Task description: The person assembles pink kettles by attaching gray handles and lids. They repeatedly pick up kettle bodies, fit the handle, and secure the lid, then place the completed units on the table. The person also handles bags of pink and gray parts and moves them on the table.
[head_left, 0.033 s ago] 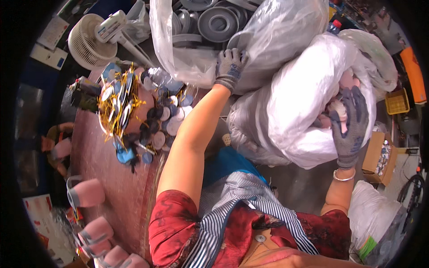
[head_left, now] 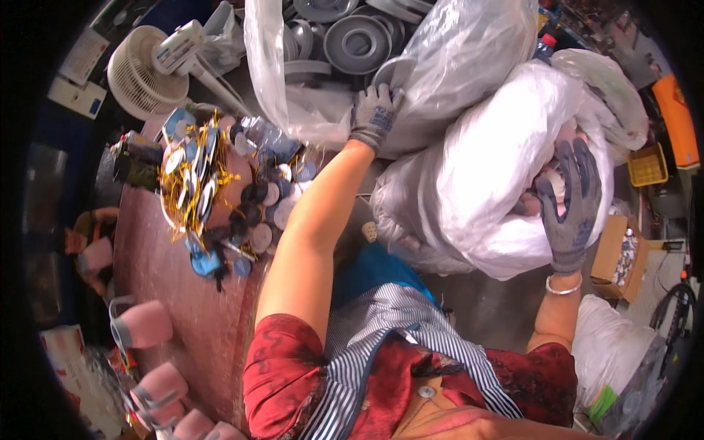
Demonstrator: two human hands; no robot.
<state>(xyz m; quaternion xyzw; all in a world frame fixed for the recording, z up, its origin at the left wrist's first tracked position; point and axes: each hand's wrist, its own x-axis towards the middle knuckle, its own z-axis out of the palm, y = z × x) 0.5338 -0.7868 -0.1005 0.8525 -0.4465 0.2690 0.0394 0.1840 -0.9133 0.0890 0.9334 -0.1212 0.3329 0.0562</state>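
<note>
My left hand (head_left: 374, 116), in a grey knitted glove, rests at the near edge of a clear plastic bag (head_left: 319, 121) full of round grey lids (head_left: 357, 44). Its fingertips lie slightly apart beside one lid, with nothing visibly gripped. My right hand (head_left: 572, 202), gloved too, spreads its fingers over the mouth of a large white plastic bag (head_left: 488, 158). Beneath those fingers lie pink pieces (head_left: 551, 183), mostly hidden by the hand and the folds of the bag.
On the dark red table (head_left: 158, 249) stand several pink jugs (head_left: 147, 324). Gold-stringed round tags (head_left: 202, 172) and loose discs (head_left: 260, 238) are heaped nearby. A white fan (head_left: 149, 72) is far left. To the right are a cardboard box (head_left: 614, 258) and yellow basket (head_left: 648, 166).
My right hand's fingers are straighter and a little further left over the pink pieces. My left hand has shifted barely left and down, staying at the clear bag's edge.
</note>
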